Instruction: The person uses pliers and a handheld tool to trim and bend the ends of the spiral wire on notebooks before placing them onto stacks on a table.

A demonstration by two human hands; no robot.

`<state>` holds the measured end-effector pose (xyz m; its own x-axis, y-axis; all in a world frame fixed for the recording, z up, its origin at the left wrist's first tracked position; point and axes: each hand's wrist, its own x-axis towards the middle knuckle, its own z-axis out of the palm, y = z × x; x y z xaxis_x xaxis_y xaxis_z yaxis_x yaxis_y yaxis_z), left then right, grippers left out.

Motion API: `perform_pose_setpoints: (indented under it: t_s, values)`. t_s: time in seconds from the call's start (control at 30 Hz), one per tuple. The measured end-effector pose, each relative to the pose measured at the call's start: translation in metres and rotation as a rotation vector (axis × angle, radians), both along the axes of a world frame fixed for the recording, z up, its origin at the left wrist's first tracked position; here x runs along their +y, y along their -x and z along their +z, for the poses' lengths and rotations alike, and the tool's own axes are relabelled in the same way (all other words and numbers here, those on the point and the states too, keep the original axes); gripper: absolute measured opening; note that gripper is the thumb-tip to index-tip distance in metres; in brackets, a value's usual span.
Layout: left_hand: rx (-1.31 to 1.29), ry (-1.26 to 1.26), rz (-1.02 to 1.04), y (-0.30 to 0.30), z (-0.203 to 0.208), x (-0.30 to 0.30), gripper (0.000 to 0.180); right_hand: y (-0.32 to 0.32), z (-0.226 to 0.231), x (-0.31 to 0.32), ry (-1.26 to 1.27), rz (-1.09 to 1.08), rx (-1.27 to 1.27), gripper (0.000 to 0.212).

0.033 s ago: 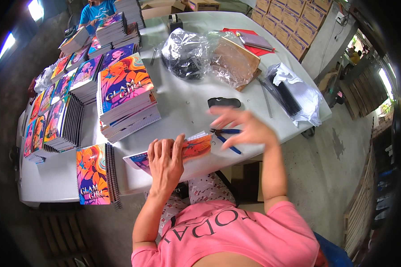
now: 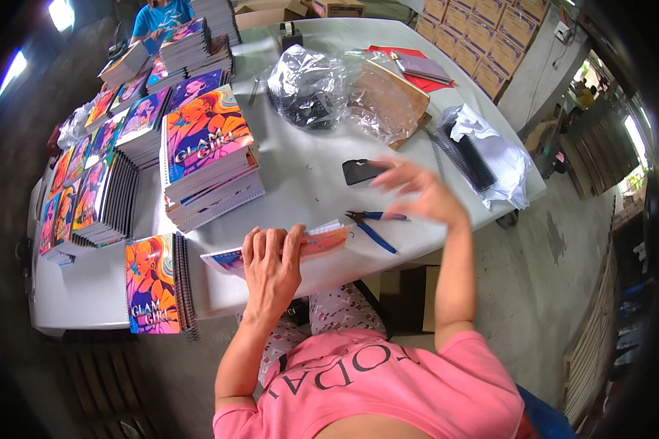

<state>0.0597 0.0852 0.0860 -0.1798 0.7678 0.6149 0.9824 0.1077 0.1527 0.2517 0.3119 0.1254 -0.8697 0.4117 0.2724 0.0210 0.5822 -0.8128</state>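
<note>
My left hand point(image 2: 271, 260) is closed over the upper edge of a notebook point(image 2: 326, 243) with a colourful cover, held tilted near the table's front edge. Above the table to the right hovers my right hand point(image 2: 421, 192), its fingers apart and smeared by motion. Below those fingers lie cutting pliers point(image 2: 375, 230) with blue handles, jaws toward the notebook. A flat black piece point(image 2: 359, 172) lies just beyond them, partly behind my fingertips; its kind is unclear. Beside my left forearm a small stack of spiral notebooks point(image 2: 152, 285) reaches over the table's edge.
A tall notebook pile point(image 2: 209, 139) and several more stacks point(image 2: 106, 194) fill the left of the white table point(image 2: 285, 172). Clear plastic bags point(image 2: 307, 80), a purple notebook point(image 2: 423, 67) and black binding coils point(image 2: 470, 157) in white wrapping lie farther right. A person point(image 2: 161, 18) is behind the stacks.
My right hand has shifted right and slightly nearer to me, away from the notebook, uncovering more of the pliers. The black piece appears turned. My left hand stays put.
</note>
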Motion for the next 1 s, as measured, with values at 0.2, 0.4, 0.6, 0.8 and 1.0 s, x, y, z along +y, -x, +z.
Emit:
perform_pose_setpoints:
  t_s: [0.2,0.4,0.6,0.8,1.0]
  values:
    - [0.028,0.039,-0.089,0.005,0.004,0.003,0.046,-0.076,-0.121,0.169,-0.401,-1.094,-0.485,0.051]
    - [-0.006,0.037,0.079,-0.011,-0.009,0.01,0.074,-0.057,-0.103,0.185,-0.452,-0.993,-0.707,0.043]
    - [-0.154,-0.379,0.236,-0.039,-0.035,0.053,0.081,-0.058,-0.032,0.159,-0.356,-0.899,-0.766,0.045]
    - [-0.093,-0.337,0.227,-0.033,-0.037,0.053,0.058,-0.055,0.007,0.058,0.131,-0.492,-0.013,0.037]
    - [-0.082,-0.367,0.213,-0.029,-0.04,0.049,0.052,-0.01,0.007,-0.044,0.218,-0.117,0.079,0.028]
